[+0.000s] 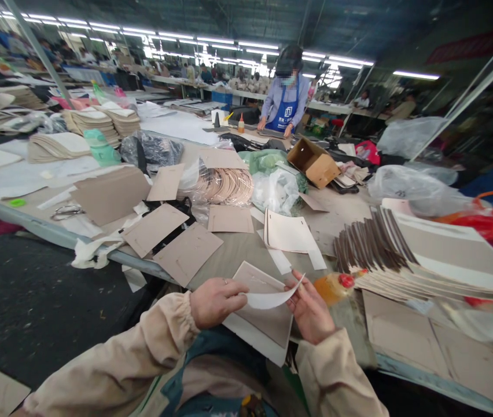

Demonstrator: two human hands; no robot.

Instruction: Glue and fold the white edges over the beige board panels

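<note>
A narrow white strip point(272, 300) is stretched in a shallow curve between my two hands. My left hand point(220, 302) is closed, its fingertips pinching the strip's left end. At the other end, my right hand point(311, 311) grips the strip between thumb and fingers, palm partly turned up. Below the strip lies a beige panel with white edges point(268, 325), reaching over the table's front edge toward my body. Just beyond my hands, a small stack of cream panels point(289, 233) rests on white strips. A bottle of amber liquid with a red cap point(332, 288) lies beside my right hand.
Grey-beige boards point(189, 253) are scattered to the left. On the right are a fanned stack of panels point(376, 246) and a green-capped bottle point(481, 321). Scissors point(67, 212), bagged round pieces point(224, 185) and a cardboard box point(313, 162) lie farther back. A co-worker point(285, 95) stands across the table.
</note>
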